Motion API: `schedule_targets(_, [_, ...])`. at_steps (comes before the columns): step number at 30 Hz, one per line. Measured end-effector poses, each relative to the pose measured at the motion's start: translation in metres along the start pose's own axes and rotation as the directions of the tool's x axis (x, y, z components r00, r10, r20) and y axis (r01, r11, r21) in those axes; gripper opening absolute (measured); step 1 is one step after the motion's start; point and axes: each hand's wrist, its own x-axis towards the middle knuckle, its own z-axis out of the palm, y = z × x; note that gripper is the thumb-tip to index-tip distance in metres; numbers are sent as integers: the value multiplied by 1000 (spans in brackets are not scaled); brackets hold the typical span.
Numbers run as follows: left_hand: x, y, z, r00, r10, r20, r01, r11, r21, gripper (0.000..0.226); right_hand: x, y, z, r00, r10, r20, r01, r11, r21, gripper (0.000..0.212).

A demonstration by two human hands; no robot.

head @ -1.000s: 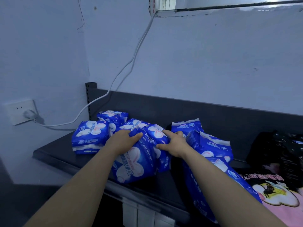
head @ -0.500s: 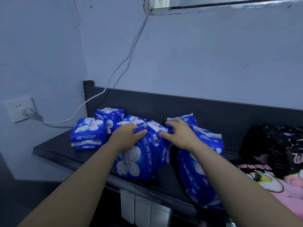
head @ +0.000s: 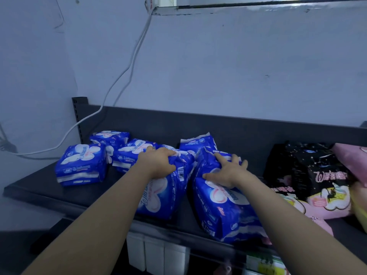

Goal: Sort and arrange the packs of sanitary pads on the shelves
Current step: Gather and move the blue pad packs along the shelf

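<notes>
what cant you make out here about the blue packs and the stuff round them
Head view only.
- Tops of the left blue pack and right blue pack: covered by the left hand and right hand.
- Pink pack: cut off by the right edge.
- Goods below the shelf: blurred, hidden by shelf and arms.
- Small pack print: too blurred to read.

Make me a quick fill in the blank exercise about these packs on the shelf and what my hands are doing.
1. The left hand grips a pack coloured ___.
2. The right hand lies flat on a second pack of the ___ colour.
3. The black packs lie to the ___ of the second pack.
4. The cable on the wall is ___.

Missing words: blue; same; right; white.
</notes>
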Motion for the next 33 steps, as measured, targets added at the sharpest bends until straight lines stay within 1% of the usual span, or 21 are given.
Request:
schedule_targets(2, [1, 0, 1, 997, -79, 14, 78, 997, 22, 66, -3, 2, 0, 999, 33, 32, -34, 998, 51, 108])
schedule_targets(4, [3, -5, 2, 983, -166, 73, 166, 986, 7, 76, -7, 7, 1, 999, 25, 48, -31, 991, 127, 110])
schedule_targets(6, [7, -16, 0, 968, -207, 141, 221, 971, -95, 83, -9, 12, 4, 1000, 0, 12, -2, 986, 164, 109])
schedule_targets(8, [9, -28, -1, 969, -186, 165, 220, 950, -220, 85, -10, 13, 10, 998, -29, -57, 37, 989, 143, 109])
schedule_targets(11, [5, -36, 1, 982, -154, 111, 180, 940, -290, 79, -9, 8, 16, 992, -59, -116, 72, 991, 114, 106])
schedule_targets(13, [1, -33, 5, 983, -182, 30, 183, 939, -292, 75, -8, 0, 18, 991, -62, -122, 74, 993, 96, 104])
schedule_targets(15, [-2, -29, 10, 972, -228, -53, 205, 937, -282, 78, -7, -5, 19, 991, -65, -117, 75, 993, 87, 101])
schedule_targets(16, [-2, -28, 10, 972, -234, -31, 213, 925, -313, 85, -6, -6, 19, 992, -69, -107, 79, 993, 86, 100])
schedule_targets(17, [-1, -29, 7, 975, -218, 49, 220, 896, -387, 97, -6, -4, 18, 994, -76, -85, 84, 991, 102, 99])
schedule_targets(19, [-1, -37, -5, 956, -120, 266, 250, 809, -532, 122, -6, 2, 9, 996, -94, 11, 90, 978, 187, 104])
schedule_targets(20, [-5, -41, -14, 934, -60, 352, 256, 800, -543, 127, -7, 6, 2, 992, -101, 78, 83, 973, 216, 110])
schedule_targets(21, [-9, -46, -21, 911, -10, 413, 243, 821, -517, 127, -7, 9, -5, 984, -107, 145, 74, 974, 214, 117])
schedule_targets(23, [-14, -53, -29, 888, 42, 458, 189, 874, -448, 119, -9, 15, -16, 960, -115, 255, 72, 983, 171, 133])
schedule_targets(25, [-16, -58, -31, 902, 21, 430, 174, 896, -409, 116, -11, 20, -19, 947, -130, 295, 88, 984, 153, 144])
schedule_targets(26, [-17, -60, -30, 921, 7, 389, 167, 896, -412, 116, -12, 22, -17, 948, -140, 286, 98, 983, 157, 145])
schedule_targets(28, [-17, -64, -23, 963, -27, 268, 156, 867, -473, 125, -13, 27, -9, 959, -172, 224, 125, 970, 209, 138])
schedule_targets(29, [-16, -65, -17, 976, -48, 214, 158, 830, -534, 133, -14, 29, -4, 965, -190, 181, 141, 957, 255, 132])
schedule_targets(30, [-15, -65, -11, 983, -63, 172, 154, 792, -591, 136, -14, 30, 0, 969, -204, 138, 155, 941, 301, 129])
schedule_targets(31, [-16, -64, -5, 985, -67, 158, 153, 760, -632, 133, -14, 30, 3, 971, -216, 103, 170, 926, 337, 126])
schedule_targets(33, [-14, -61, 4, 979, -59, 196, 176, 733, -657, 129, -13, 28, 8, 971, -229, 70, 187, 905, 381, 122])
